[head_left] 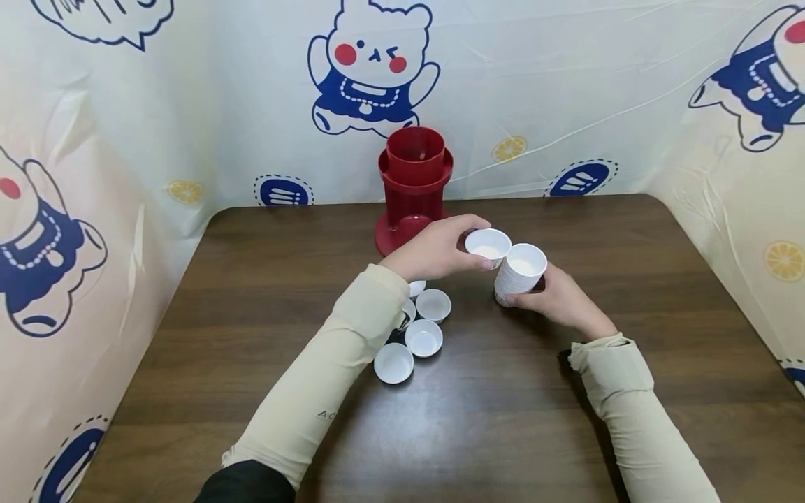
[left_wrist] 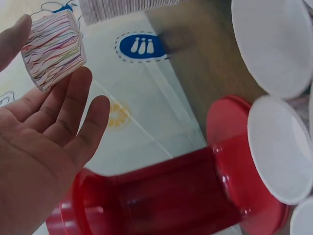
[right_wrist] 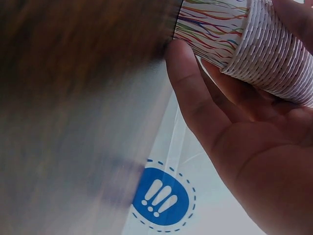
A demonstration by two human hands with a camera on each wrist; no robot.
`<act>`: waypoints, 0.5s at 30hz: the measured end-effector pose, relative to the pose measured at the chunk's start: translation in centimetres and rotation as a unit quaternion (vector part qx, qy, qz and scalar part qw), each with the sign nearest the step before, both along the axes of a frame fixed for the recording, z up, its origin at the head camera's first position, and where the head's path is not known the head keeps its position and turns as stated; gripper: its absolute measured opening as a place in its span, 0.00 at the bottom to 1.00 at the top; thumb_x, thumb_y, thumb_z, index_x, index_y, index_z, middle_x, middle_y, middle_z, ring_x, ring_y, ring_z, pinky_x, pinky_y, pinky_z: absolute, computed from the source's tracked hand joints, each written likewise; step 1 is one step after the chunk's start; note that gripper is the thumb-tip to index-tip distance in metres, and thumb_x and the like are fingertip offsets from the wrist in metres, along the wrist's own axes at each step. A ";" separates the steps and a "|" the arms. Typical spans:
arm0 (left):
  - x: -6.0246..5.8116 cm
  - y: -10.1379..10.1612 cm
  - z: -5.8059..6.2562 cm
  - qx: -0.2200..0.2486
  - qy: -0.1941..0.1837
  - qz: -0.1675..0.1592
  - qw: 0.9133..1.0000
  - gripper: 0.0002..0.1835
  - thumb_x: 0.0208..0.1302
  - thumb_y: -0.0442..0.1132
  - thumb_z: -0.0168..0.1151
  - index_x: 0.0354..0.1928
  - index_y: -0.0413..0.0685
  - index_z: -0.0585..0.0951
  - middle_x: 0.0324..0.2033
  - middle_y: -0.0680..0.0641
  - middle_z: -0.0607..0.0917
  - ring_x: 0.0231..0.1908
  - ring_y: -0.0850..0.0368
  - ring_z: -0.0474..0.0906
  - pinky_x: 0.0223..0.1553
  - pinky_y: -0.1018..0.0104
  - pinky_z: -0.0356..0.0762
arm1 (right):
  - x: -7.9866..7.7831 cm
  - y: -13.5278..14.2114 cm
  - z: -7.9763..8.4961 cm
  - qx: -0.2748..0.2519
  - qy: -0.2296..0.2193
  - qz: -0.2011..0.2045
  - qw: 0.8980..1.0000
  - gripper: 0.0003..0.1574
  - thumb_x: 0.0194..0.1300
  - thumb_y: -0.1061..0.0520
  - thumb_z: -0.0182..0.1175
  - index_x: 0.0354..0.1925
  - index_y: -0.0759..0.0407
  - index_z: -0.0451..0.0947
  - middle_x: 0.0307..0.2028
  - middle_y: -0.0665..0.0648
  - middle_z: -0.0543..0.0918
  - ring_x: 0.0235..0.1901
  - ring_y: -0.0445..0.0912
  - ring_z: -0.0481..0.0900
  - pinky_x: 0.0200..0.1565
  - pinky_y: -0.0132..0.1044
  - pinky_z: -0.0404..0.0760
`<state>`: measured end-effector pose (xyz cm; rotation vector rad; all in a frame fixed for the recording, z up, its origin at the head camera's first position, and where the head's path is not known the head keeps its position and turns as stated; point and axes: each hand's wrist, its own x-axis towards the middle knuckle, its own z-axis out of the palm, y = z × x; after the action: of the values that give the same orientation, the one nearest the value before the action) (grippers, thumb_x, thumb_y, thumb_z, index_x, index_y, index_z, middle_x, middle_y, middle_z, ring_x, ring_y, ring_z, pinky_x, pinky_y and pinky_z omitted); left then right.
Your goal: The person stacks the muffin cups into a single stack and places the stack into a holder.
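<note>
My left hand (head_left: 440, 246) pinches one paper cup (head_left: 488, 243) between thumb and fingers, mouth upward in the head view. The left wrist view shows wavy coloured stripes on this cup (left_wrist: 55, 49). My right hand (head_left: 562, 300) grips a tall stack of nested paper cups (head_left: 519, 274), tilted slightly, right beside the single cup. Many layered rims of the stack (right_wrist: 274, 56) show in the right wrist view, with fingers curled round it. Several single cups (head_left: 424, 339) stand mouth up on the table below my left forearm, some partly hidden by the sleeve.
A red cup-shaped holder (head_left: 415, 188) on a round base stands at the table's back edge, just behind my left hand. The brown wooden table (head_left: 503, 419) meets a printed cloth backdrop (head_left: 251, 105) at the back and sides.
</note>
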<state>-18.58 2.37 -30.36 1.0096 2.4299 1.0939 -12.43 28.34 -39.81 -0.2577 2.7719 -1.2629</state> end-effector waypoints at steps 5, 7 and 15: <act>-0.2 1.2 -0.2 -0.006 -0.004 -0.009 1.000 0.30 0.63 0.48 0.71 0.65 0.50 0.74 0.54 0.53 0.80 0.52 0.61 0.75 0.54 0.69 0.74 | 0.0 -0.1 0.0 -0.002 -0.004 0.003 1.000 0.47 0.56 0.50 0.77 0.65 0.69 0.66 0.52 0.67 0.79 0.50 0.59 0.77 0.54 0.56 0.74; -0.3 1.6 -0.3 -0.007 -0.010 -0.012 1.000 0.31 0.63 0.48 0.71 0.66 0.51 0.74 0.54 0.53 0.80 0.52 0.61 0.75 0.54 0.70 0.74 | 0.1 -0.1 0.0 0.000 -0.005 0.002 1.000 0.47 0.56 0.50 0.77 0.65 0.69 0.66 0.52 0.67 0.79 0.50 0.59 0.77 0.54 0.56 0.74; -0.5 3.3 -0.4 -0.006 -0.008 -0.031 0.999 0.29 0.63 0.48 0.72 0.64 0.50 0.75 0.53 0.52 0.81 0.51 0.60 0.75 0.52 0.71 0.74 | 0.1 0.1 0.2 0.004 -0.005 0.002 1.000 0.48 0.57 0.49 0.76 0.65 0.69 0.65 0.54 0.68 0.79 0.51 0.60 0.77 0.54 0.57 0.74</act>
<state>-19.13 5.66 -30.77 1.0598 2.3733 1.0623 -12.31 28.42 -39.61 -0.2570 2.7661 -1.2477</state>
